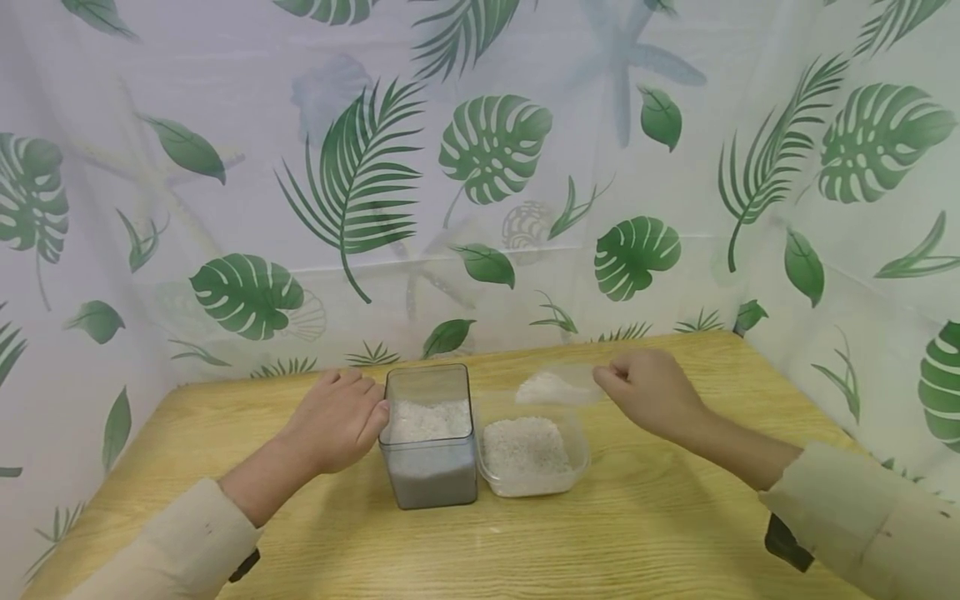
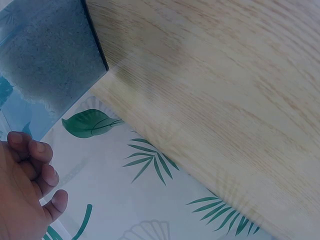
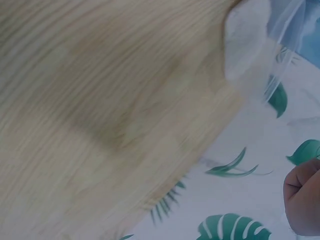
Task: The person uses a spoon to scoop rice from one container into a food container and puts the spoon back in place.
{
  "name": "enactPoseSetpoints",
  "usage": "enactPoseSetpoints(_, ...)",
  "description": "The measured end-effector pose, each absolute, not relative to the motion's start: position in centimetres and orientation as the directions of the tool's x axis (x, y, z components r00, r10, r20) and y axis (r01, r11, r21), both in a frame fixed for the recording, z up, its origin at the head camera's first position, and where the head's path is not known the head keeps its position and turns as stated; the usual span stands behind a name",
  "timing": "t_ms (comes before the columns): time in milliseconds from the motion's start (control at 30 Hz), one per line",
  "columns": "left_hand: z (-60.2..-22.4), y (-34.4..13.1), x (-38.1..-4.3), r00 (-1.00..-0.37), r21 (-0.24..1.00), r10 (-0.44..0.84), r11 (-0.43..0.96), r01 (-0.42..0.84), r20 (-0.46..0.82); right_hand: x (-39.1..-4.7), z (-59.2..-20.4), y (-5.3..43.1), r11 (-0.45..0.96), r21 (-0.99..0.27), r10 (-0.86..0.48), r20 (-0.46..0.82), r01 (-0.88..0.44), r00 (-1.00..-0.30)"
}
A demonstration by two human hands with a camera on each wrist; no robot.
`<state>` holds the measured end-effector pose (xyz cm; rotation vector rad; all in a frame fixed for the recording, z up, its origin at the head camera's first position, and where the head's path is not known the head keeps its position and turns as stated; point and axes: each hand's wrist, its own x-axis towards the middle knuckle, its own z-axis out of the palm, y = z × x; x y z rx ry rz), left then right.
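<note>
A tall grey see-through box (image 1: 437, 479), part-filled with rice (image 1: 429, 419), stands on the table. My left hand (image 1: 339, 419) is at its left rim, thumb tip over the edge; in the left wrist view the curled fingers (image 2: 42, 172) sit by the box wall (image 2: 60, 55). Beside the box is a low clear plastic tub (image 1: 531, 485) with a heap of rice (image 1: 525, 444). My right hand (image 1: 648, 392) grips the handle end of a blurred clear scoop, raised behind the tub with a white load of rice (image 1: 553, 387). The right wrist view shows that hand's curled edge.
The wood-grain table (image 1: 360, 542) ends at the back against a white leaf-print curtain (image 1: 480, 208), which also hangs at both sides. Box and tub stand close side by side.
</note>
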<state>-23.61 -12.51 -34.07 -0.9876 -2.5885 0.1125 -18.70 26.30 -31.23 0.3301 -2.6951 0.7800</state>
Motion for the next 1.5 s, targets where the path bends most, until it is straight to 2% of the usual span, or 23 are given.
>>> enactPoseSetpoints(533,-34.0,-12.4,-23.5,-0.685,-0.215,0.66,0.75,0.626,0.309,-18.7,-33.0,29.9,0.911,-0.283,-0.179,0.386,-0.301,-0.905)
enactPoseSetpoints(1033,-34.0,-12.4,-23.5,-0.686,-0.208,0.659,0.75,0.627,0.308,-17.8,-32.7,31.1,0.927,-0.25,-0.174,0.372,-0.279,-0.912)
enactPoseSetpoints(1267,-34.0,-12.5,-23.5,-0.688,-0.208,0.659,0.751,0.627,0.304,-17.7,-32.7,31.5,0.923,-0.217,-0.216,0.388,-0.317,-0.896)
enactPoseSetpoints(1500,-34.0,-12.5,-23.5,-0.689,-0.207,0.656,0.753,0.625,0.307,-17.7,-33.2,31.4,0.889,-0.161,-0.321,0.446,-0.428,-0.835)
